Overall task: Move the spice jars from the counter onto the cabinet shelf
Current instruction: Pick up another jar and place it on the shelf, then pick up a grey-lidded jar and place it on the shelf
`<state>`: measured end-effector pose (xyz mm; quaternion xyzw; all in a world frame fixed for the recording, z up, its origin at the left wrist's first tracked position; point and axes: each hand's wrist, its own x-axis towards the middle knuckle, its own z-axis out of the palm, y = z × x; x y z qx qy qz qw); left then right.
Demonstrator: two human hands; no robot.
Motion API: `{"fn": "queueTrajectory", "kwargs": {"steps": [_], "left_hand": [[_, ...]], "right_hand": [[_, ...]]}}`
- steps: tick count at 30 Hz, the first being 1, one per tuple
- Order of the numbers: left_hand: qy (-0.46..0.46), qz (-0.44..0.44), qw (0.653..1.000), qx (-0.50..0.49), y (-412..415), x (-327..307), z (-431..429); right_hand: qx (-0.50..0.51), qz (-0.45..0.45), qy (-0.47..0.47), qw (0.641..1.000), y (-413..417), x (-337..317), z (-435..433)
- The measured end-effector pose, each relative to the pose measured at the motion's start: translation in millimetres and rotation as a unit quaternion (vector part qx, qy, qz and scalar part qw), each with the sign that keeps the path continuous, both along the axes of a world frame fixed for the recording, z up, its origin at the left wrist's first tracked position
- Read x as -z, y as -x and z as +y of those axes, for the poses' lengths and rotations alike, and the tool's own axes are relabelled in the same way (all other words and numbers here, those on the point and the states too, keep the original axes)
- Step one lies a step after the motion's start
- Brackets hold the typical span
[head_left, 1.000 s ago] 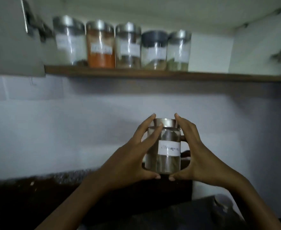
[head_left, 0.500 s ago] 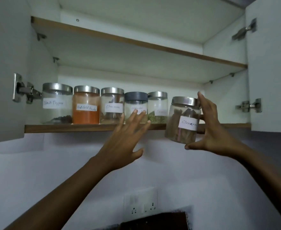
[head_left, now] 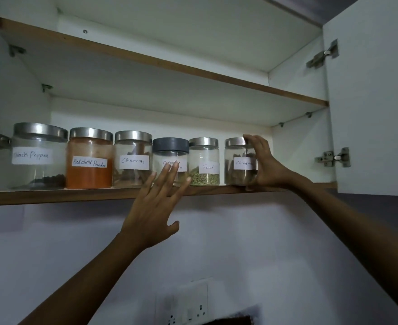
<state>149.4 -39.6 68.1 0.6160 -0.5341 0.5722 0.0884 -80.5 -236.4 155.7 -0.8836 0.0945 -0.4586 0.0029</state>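
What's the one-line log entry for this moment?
right hand: gripping cinnamon jar | jar: on shelf, right of fennel jar | left hand: open, empty

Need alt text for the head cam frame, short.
A person's right hand grips a cinnamon jar standing at the right end of six labelled spice jars on the lower shelf of an open cabinet. The left hand hovers open before the coriander jar.

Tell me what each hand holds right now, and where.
Right hand grips the rightmost cinnamon jar by its right side, fingers at lid, thumb near base. Left hand holds nothing.
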Motion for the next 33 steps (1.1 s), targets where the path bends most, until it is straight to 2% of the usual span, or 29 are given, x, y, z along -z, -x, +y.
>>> {"fn": "queueTrajectory", "kwargs": {"steps": [5, 8, 18, 25, 27, 30, 33], "left_hand": [[-0.001, 0.002, 1.0, 0.001, -1.3, 0.7, -3.7], [0.001, 0.003, 1.0, 0.0, -2.8, 0.2, -3.9], [0.014, 0.0, 1.0, 0.006, -2.0, 1.8, -5.3], [-0.001, 0.004, 1.0, -0.01, -2.8, 0.3, -4.7], [-0.01, 0.012, 1.0, -0.018, -2.1, -0.5, -4.3], [-0.012, 0.035, 0.999, -0.03, 5.6, -0.4, -4.8], [-0.016, 0.066, 0.997, 0.026, 28.2, 21.7, -8.3]], "right_hand": [[-0.046, 0.051, -0.105, 0.992, -1.9, -8.0, -22.9], [-0.06, 0.052, -0.14, 0.987, -7.0, -7.6, -25.1], [-0.029, 0.009, -0.101, 0.994, -30.9, -2.9, -20.4], [0.006, 0.0, -0.127, 0.992, -32.0, 6.9, -3.5], [0.004, -0.017, -0.15, 0.989, -28.0, 21.5, 6.8], [0.024, -0.046, -0.123, 0.991, -21.1, 55.3, 20.7], [0.017, -0.046, -0.098, 0.994, -10.6, 97.9, 36.9]]}}
